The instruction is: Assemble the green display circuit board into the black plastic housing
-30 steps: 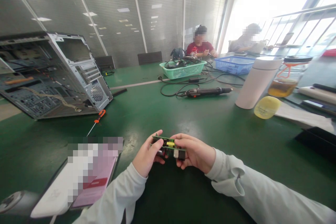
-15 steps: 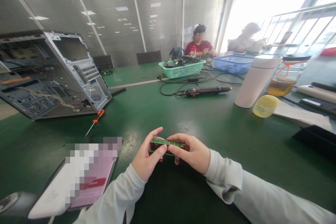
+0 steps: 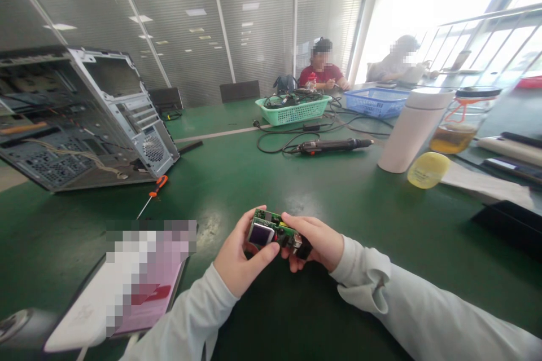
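Between both hands, above the green table, I hold a small green circuit board [image 3: 279, 227] with a little dark screen in a white frame at its left end and a metal connector toward its right. My left hand [image 3: 237, 256] grips the left end, its thumb lying at the lower edge of the screen. My right hand [image 3: 322, 243] closes around the right end, with some fingers curled underneath. The board's underside is hidden from me.
An open computer case [image 3: 122, 118] stands at the left, an orange-handled screwdriver [image 3: 156, 189] before it. A corded electric screwdriver [image 3: 334, 146], a green basket [image 3: 292, 113], a blue basket [image 3: 372, 102] and a pale bottle [image 3: 412, 130] lie beyond. A phone [image 3: 161, 276] is at the lower left.
The circuit board has been tilted from nearly edge-on, so its screen and components now face me. My fingers have shifted toward its two ends.
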### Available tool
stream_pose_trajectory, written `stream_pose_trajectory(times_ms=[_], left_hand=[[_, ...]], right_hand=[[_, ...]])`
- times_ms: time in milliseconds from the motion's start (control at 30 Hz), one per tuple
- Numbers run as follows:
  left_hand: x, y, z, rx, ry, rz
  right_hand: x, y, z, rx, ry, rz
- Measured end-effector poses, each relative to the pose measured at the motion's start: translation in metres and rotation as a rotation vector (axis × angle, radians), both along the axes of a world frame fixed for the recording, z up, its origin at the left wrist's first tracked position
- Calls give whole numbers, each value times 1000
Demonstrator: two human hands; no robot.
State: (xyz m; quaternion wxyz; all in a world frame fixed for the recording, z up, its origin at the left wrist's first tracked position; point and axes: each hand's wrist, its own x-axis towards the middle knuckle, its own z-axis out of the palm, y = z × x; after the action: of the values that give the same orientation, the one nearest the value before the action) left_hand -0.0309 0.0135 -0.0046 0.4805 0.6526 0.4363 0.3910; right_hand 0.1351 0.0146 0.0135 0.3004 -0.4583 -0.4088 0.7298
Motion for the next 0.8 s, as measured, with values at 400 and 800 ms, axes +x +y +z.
stream_pose_trajectory(times_ms=[400, 800], left_hand=[[-2, 1, 7, -61, -22, -23], [-3, 0, 9, -26, 0, -18]], right_hand=[[3, 0, 0, -111, 101, 158], [-2, -3, -7, 112, -25, 58]])
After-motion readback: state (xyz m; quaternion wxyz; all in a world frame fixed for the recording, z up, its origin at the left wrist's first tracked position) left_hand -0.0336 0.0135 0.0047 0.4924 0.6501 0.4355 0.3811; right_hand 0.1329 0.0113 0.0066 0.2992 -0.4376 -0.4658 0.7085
